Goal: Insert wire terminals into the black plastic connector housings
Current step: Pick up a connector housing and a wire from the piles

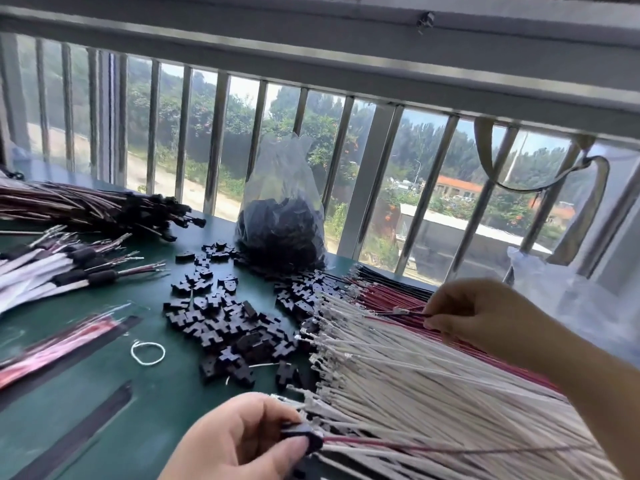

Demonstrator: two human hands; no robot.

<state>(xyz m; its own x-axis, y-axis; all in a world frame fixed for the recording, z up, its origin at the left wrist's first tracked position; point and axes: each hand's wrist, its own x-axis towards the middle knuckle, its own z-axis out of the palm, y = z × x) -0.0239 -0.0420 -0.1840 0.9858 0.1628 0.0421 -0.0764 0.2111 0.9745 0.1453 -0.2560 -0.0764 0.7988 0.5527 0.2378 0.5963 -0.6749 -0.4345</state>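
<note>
Left hand [239,441] round housing [306,438] — right hand [485,313] apart.

On the dark green table [145,403], the left hand [239,441] at 6 o'clock pinches a black connector housing [306,439], with a red wire [433,446] and a white one running from it toward 4 o'clock. The right hand [485,313] at 3 o'clock pinches a red wire with a metal terminal [401,310] above the red wire bundle [391,296]. A fan of white wires [415,375] spreads between the hands. Loose black housings [221,323] lie at centre, and a clear plastic bag of housings [282,216] stands at 12 o'clock before the window bars [218,140]. Finished harnesses [93,207] lie at 10 o'clock, and white sleeved cables [41,271] at 9. A white rubber band [148,353] lies just left of the loose pile.
</note>
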